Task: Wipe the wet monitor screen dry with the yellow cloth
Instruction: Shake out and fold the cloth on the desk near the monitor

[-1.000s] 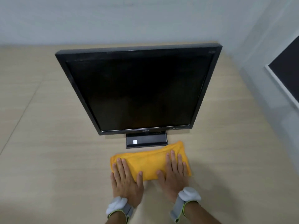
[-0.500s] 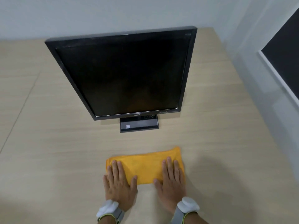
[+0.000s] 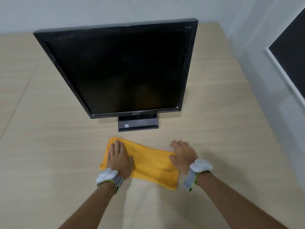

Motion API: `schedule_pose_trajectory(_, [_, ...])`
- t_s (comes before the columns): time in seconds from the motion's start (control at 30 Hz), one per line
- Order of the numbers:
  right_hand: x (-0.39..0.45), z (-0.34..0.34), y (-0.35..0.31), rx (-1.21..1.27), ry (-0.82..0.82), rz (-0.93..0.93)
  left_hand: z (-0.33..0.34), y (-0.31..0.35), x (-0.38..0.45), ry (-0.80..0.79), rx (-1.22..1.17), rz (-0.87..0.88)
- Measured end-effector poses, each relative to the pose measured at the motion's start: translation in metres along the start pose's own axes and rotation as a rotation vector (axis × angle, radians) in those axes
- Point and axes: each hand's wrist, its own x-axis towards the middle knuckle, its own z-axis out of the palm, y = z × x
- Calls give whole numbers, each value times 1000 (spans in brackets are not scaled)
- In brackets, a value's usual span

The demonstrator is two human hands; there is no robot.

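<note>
The monitor (image 3: 118, 68) stood upright on its stand (image 3: 138, 123) toward the back edge of the table (image 3: 49, 146), its dark screen (image 3: 118, 71) facing the person. The frame did not resolve any water on the glass, so how wet it was could not be told.

The cloth (image 3: 148, 166) lay folded flat on the table just in front of the stand, near but apart from it, and angled so that its far left corner pointed at the stand.

The left hand (image 3: 119, 158) rested flat on the cloth's left end, fingers straight and close together, pressing it down. The right hand (image 3: 183, 156) sat at the cloth's right edge, fingers slightly curled onto the bare table and the thumb touching the cloth's edge; whether it had begun to pinch the fabric could not be told.

The step in hand looked like gathering the cloth before any wiping. To do it well, one hand should probably take the cloth as a flat, folded pad, not as a loose bunch, so that a broad face meets the glass. The other hand would be best used on the top or side of the bezel, since the monitor looked light on a small stand and a push on the screen might tip it backward. Overlapping strokes from the top edge downward, with light pressure, would likely keep drips from running over dried glass.
</note>
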Motion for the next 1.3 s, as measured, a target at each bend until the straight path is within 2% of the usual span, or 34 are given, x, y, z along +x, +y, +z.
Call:
schedule_pose_trajectory(0.1, [1,-2,-1,115,-119,-26,-8,12,-2,59,77,-6])
schedule_pose_trajectory(0.2, [-1,-3,1,106,-237,-65,-3,31,-25,196,27,197])
schedule_pose_trajectory(0.27, [1,-9,2,156,-266,-44,12,47,-54,160,-15,405])
schedule_pose_trajectory(0.33, [6,-16,5,238,-281,-14,33,65,-81,61,-77,504])
schedule_pose_trajectory(0.47, [13,-32,19,321,-304,-2,58,92,-97,-102,-117,398])
schedule_pose_trajectory(0.67, [14,-39,36,360,-262,82,31,114,-89,-156,80,457])
schedule_pose_trajectory(0.7, [14,-41,36,384,-266,96,31,117,-88,-123,101,470])
schedule_pose_trajectory(0.77, [17,-49,29,470,-264,115,33,117,-90,-102,-23,477])
schedule_pose_trajectory(0.83, [20,-63,17,638,-256,179,37,112,-90,-84,-151,400])
schedule_pose_trajectory(0.97, [28,-83,-21,921,-306,277,22,97,-100,129,-614,232])
schedule_pose_trajectory(1.03, [36,-89,-47,1000,-314,269,14,84,-98,208,-770,87])
schedule_pose_trajectory(1.13, [49,-88,-88,1019,-336,226,3,57,-87,288,-892,-176])
schedule_pose_trajectory(1.3, [68,-74,-144,998,-415,159,0,2,-64,347,-1025,-460])
